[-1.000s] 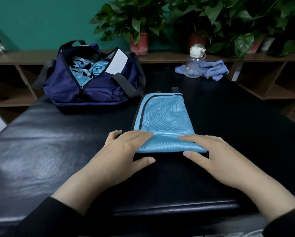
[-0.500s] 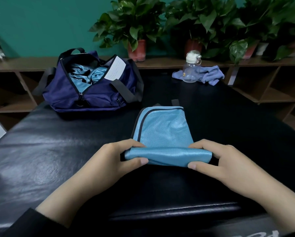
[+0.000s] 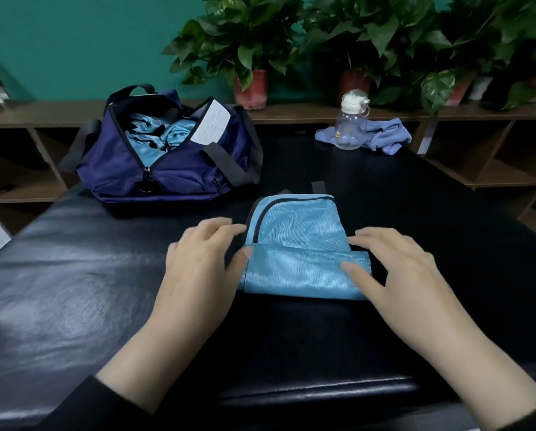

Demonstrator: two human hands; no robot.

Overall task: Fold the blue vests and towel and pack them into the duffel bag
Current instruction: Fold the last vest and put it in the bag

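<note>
Both hands are pressing a half-folded light-blue mesh vest (image 3: 297, 244) on the black padded tabletop (image 3: 73, 290).

The left hand (image 3: 198, 262) and right hand (image 3: 397, 269) are resting with straight fingers on the vest's folded near edge, thumbs touching the fold. Beyond the vest to the left, the open navy fabric duffel bag (image 3: 167, 154) is holding more blue cloth; beyond it to the right, a crumpled blue towel (image 3: 388, 138) is lying behind a clear plastic bottle (image 3: 350, 122).

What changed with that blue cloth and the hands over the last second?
Both hands took hold of the blue vest's near edge and turned it over, away from the person, into a folded band. Now the left hand and right hand lie at the band's ends, thumbs on it. The duffel bag, bottle and towel stayed put.
</note>
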